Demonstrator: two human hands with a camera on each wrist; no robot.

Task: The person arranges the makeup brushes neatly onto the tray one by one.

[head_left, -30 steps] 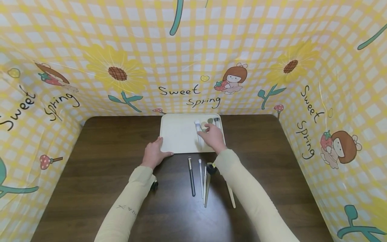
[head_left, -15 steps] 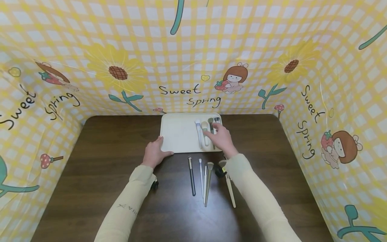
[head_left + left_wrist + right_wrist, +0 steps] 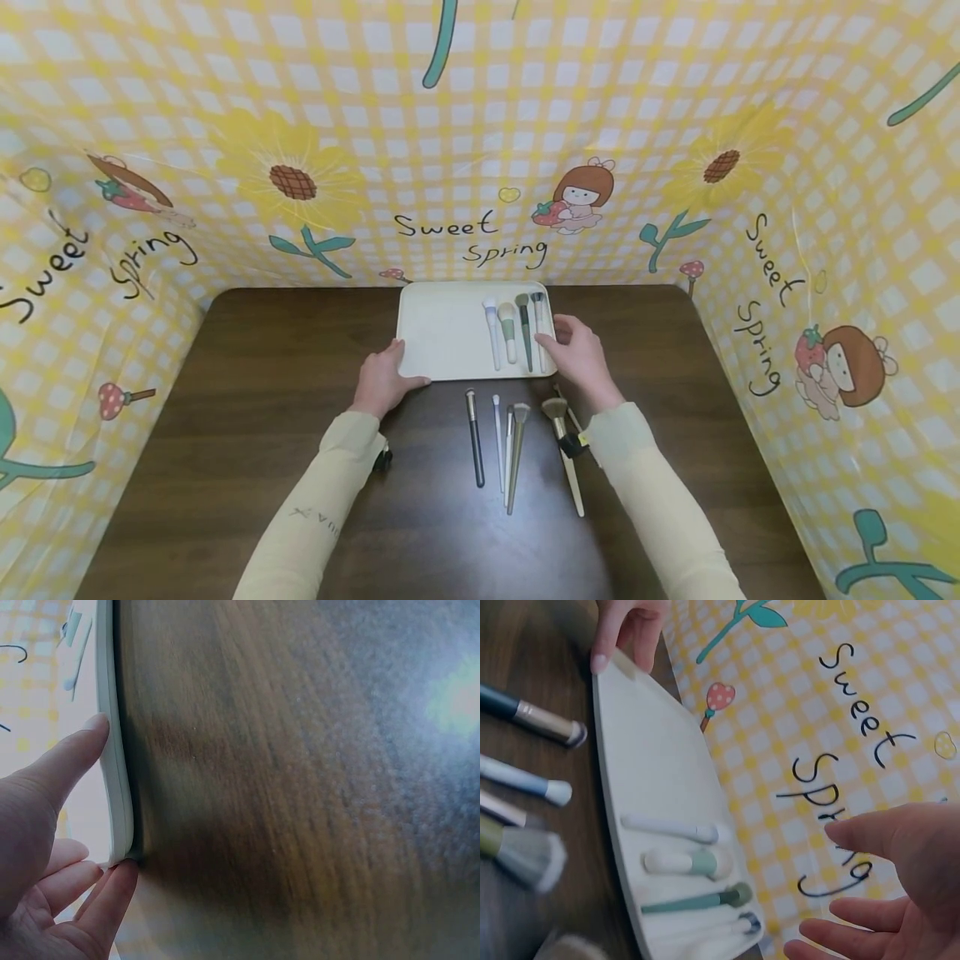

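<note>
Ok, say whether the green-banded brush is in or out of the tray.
In: the green-banded brush lies inside the tray, within its rim, in head and right-wrist views.

The tray point(image 3: 442, 333) lies at the back of the desk point(image 3: 300, 350), before the cloth point(image 3: 480, 125); four brushes point(image 3: 509, 333) lie side by side on its right part; in front of it on the desk, a lone brush point(image 3: 476, 440) lies left, three brushes point(image 3: 516, 458) midway, a single brush point(image 3: 572, 481) right; beside that, half hidden, perhaps another.

Yellow-checked cloth point(image 3: 465, 150) around dark table point(image 3: 667, 350)
</note>
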